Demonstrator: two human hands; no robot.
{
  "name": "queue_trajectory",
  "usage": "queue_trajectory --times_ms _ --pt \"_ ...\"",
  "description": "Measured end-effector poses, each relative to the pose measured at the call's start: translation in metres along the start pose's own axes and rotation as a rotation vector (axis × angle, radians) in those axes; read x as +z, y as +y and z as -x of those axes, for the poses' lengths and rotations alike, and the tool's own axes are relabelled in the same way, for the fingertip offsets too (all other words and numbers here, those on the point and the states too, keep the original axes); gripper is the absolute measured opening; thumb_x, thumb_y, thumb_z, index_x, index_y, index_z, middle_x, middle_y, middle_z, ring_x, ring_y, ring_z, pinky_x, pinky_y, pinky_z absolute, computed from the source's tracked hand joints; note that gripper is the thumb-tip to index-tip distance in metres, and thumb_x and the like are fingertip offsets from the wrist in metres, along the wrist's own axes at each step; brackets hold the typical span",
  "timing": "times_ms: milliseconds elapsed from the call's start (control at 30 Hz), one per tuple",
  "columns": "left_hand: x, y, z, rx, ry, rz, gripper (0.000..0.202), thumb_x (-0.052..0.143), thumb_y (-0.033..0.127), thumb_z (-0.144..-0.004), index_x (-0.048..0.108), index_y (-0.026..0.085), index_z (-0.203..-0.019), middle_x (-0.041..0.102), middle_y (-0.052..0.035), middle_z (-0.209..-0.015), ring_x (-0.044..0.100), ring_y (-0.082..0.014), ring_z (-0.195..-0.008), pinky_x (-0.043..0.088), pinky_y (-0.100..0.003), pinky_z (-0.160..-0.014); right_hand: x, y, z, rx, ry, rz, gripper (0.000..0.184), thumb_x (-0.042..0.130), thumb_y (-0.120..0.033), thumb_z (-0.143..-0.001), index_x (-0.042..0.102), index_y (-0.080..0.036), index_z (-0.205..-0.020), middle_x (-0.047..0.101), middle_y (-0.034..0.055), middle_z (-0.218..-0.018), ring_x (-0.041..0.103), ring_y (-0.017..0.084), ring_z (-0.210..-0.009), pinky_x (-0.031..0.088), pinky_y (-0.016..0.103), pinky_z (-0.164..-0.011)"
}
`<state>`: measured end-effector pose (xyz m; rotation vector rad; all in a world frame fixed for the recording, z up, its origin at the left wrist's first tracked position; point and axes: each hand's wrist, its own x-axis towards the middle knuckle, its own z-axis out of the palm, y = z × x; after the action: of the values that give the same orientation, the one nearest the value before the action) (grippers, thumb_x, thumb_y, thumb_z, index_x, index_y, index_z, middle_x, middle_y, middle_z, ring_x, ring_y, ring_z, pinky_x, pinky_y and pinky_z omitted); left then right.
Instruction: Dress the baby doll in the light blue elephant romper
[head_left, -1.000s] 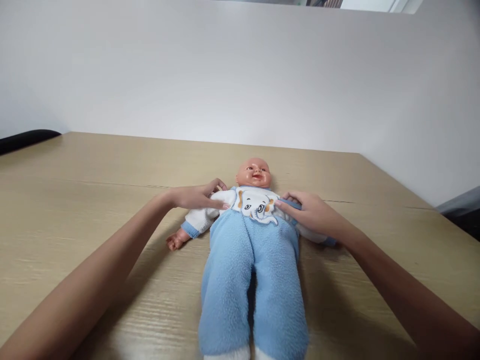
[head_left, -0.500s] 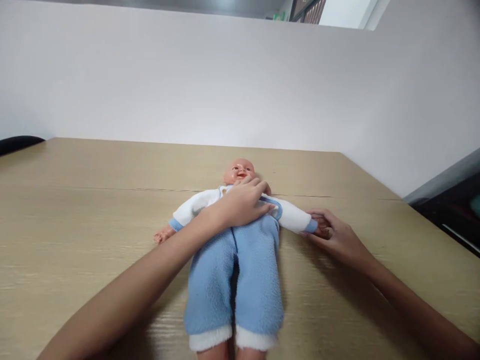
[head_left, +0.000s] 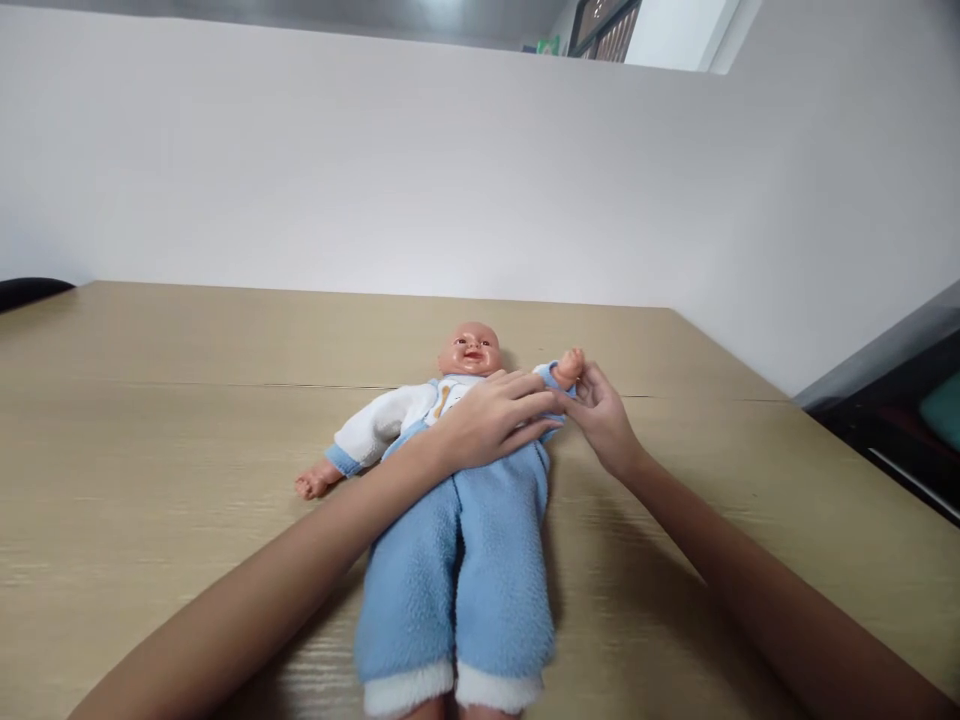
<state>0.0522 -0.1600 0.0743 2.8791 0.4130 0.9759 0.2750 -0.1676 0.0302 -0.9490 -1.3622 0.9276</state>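
Observation:
A baby doll (head_left: 465, 350) in a white top and blue fleece trousers (head_left: 465, 560) lies on its back on the wooden table (head_left: 150, 420), head away from me. My left hand (head_left: 487, 415) lies flat across the doll's chest, fingers stretched out to the right. My right hand (head_left: 596, 410) pinches the doll's arm (head_left: 568, 366) near the wrist and holds it raised beside the head. The doll's other arm (head_left: 337, 460) lies out to the left on the table.
A white wall stands behind the table's far edge. A dark chair back (head_left: 30, 292) shows at the far left. A dark surface (head_left: 900, 430) lies beyond the table's right edge.
My right hand has lifted the doll's arm from lying out sideways on the table to up beside its head. My left hand stays on the chest.

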Motion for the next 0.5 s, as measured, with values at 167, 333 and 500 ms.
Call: queue_trajectory --times_ms 167,333,500 --pt "0.004 -0.003 0.010 0.050 0.057 -0.239 0.034 0.045 0.038 -0.115 0.075 0.021 -0.113 0.076 -0.0124 -0.108 0.064 -0.0259 -0.095 0.046 -0.043 -0.087 0.019 0.002 0.005 -0.024 -0.111 0.052 0.051 0.087 -0.066 -0.085 0.074 -0.030 -0.118 0.071 0.0059 -0.118 0.065 0.030 -0.115 0.051 0.044 -0.112" --pt "0.002 -0.002 0.015 0.058 0.248 -0.224 0.021 0.057 0.034 -0.108 0.074 0.023 -0.109 0.073 -0.0090 -0.097 0.061 -0.0244 -0.087 0.047 -0.042 -0.086 0.013 -0.008 0.030 -0.066 -0.170 0.129 0.047 0.043 -0.062 -0.114 0.078 -0.032 -0.125 0.068 0.0061 -0.119 0.063 0.028 -0.113 0.049 0.044 -0.112" --pt "-0.011 0.007 0.001 -0.215 0.204 0.170 0.016 0.066 0.034 -0.102 0.069 0.019 -0.098 0.067 -0.0062 -0.095 0.060 -0.0223 -0.088 0.046 -0.039 -0.085 0.016 -0.013 0.045 -0.212 -0.213 0.317 0.031 0.055 -0.050 -0.112 0.074 -0.033 -0.128 0.062 0.0093 -0.130 0.058 0.031 -0.125 0.047 0.047 -0.114"
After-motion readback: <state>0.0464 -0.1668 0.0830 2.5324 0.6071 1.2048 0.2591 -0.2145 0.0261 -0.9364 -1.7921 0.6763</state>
